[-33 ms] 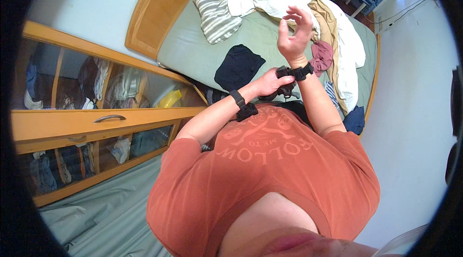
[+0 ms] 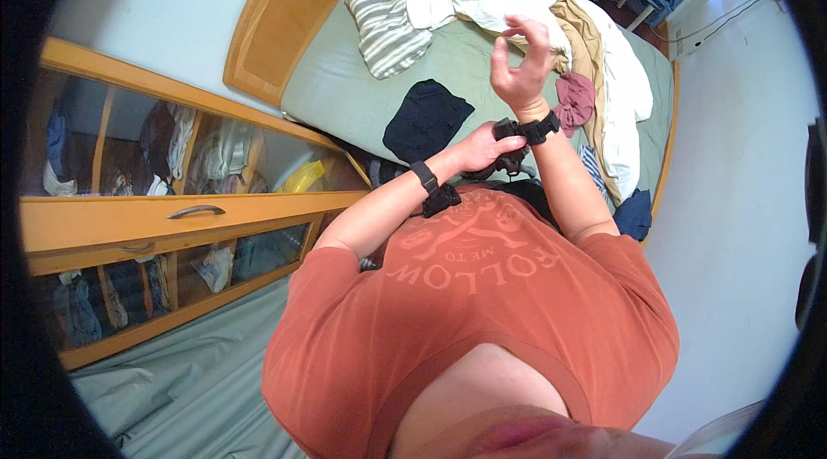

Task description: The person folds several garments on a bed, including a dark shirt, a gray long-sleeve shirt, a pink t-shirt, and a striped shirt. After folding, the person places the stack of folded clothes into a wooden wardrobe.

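My left hand (image 2: 481, 147) closes around a black wrist-mounted device (image 2: 508, 132) on the inner side of my right wrist. Its thumb lies over the device, and the other fingers are largely hidden beneath. A black strap (image 2: 544, 127) wraps the right wrist. Raised above the bed, my right hand (image 2: 522, 71) has its fingers apart and loosely bent, with nothing in it. My left wrist carries a similar black strap and device (image 2: 441, 199). Beyond my left hand, a folded black cloth garment (image 2: 426, 119) lies on the bed.
The bed (image 2: 332, 84) has a green sheet, a striped pillow (image 2: 392, 20), a white quilt (image 2: 633, 89) and a crumpled pink cloth (image 2: 575, 102). A wooden cabinet (image 2: 129, 218) with glass panels and clothes inside stands at left. A white wall (image 2: 741, 158) rises at right.
My right hand's fingers have bent slightly more and shifted a little to the left. The left hand keeps its hold on the device.
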A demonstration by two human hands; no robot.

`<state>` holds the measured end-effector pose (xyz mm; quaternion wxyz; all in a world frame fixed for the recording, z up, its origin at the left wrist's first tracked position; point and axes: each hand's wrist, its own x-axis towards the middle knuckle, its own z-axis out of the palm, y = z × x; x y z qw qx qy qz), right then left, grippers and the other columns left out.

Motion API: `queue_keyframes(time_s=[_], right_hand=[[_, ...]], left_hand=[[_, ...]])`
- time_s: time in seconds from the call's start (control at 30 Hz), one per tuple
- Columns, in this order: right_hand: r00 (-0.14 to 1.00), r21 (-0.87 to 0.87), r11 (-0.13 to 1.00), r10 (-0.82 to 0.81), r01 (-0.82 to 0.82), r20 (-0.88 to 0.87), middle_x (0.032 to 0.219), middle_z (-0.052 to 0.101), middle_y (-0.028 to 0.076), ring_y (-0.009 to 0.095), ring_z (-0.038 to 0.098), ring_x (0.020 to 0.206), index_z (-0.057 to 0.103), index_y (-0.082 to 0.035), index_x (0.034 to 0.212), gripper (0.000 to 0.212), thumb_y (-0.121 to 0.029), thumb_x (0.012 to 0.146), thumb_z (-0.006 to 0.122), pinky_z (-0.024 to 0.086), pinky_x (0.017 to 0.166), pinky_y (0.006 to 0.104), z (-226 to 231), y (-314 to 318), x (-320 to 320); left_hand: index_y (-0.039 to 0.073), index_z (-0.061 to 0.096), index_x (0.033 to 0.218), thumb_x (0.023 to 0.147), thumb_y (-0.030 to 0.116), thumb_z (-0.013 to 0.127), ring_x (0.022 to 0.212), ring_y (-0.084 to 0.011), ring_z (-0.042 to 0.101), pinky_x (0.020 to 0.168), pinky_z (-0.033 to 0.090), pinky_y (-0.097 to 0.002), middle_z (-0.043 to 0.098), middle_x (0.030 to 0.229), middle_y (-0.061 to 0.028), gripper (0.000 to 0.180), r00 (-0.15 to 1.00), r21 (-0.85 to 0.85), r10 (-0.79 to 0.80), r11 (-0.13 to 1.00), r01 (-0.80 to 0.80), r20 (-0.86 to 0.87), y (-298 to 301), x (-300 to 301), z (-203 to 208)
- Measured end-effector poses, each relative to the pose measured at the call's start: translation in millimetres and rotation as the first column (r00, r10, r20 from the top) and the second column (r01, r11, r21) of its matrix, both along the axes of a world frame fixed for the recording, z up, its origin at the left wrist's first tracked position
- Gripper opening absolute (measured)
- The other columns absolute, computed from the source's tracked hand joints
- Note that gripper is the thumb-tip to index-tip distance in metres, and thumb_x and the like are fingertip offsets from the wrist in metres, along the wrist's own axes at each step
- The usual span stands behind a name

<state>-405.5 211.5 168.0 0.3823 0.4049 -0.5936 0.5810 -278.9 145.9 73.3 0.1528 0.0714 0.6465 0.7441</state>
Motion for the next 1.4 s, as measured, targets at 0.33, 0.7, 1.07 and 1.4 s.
queue_keyframes(time_s=[0.33, 0.7, 1.07, 1.4], right_hand=[[0.463, -0.688, 0.602, 0.784, -0.406, 0.414, 0.126, 0.061, 0.016, 0.027, 0.063, 0.112, 0.045, -0.004, 0.145, 0.053, -0.003, 0.093, 0.057, 0.055, 0.094, 0.0400, 23, -11, 13], [0.976, 0.051, 0.983, 0.184, -0.179, -0.120, 0.099, 0.074, 0.013, 0.032, 0.067, 0.098, 0.061, -0.003, 0.127, 0.052, 0.007, 0.077, 0.065, 0.053, 0.090, 0.0427, 34, -1, 26], [0.684, 0.410, 0.648, 0.241, -0.642, 0.688, 0.113, 0.075, 0.018, 0.025, 0.071, 0.111, 0.067, -0.004, 0.131, 0.044, -0.021, 0.091, 0.075, 0.055, 0.096, 0.0377, 8, 49, 5], [0.264, 0.210, 0.359, 0.108, -0.909, 0.958, 0.107, 0.075, 0.005, 0.013, 0.065, 0.099, 0.068, 0.001, 0.125, 0.036, -0.019, 0.095, 0.075, 0.053, 0.092, 0.0316, -89, 53, 13]], left_hand=[[0.000, 0.066, 0.126, 0.100, 0.035, 0.070, 0.108, -0.0151, 0.060, 0.099, 0.049, -0.0350, 0.071, 0.118, -0.0042, 0.044, 0.987, 0.027, -0.158, 0.987, 0.159, -0.023, -4, 6, 11], [-0.001, 0.071, 0.112, 0.101, 0.037, 0.067, 0.093, -0.0137, 0.062, 0.087, 0.051, -0.0322, 0.072, 0.100, -0.0036, 0.040, 0.996, -0.073, -0.092, 0.993, 0.092, 0.001, -1, 13, 10], [0.005, 0.061, 0.132, 0.093, 0.020, 0.078, 0.107, -0.0153, 0.063, 0.098, 0.051, -0.0340, 0.066, 0.117, -0.0057, 0.045, 0.982, -0.213, -0.027, 0.977, -0.014, -0.188, -60, -4, 8], [0.003, 0.061, 0.130, 0.079, 0.017, 0.088, 0.117, -0.0245, 0.063, 0.105, 0.049, -0.0374, 0.066, 0.124, -0.0105, 0.059, 0.936, -0.479, 0.057, 0.847, -0.229, -0.347, -116, 4, 11]])
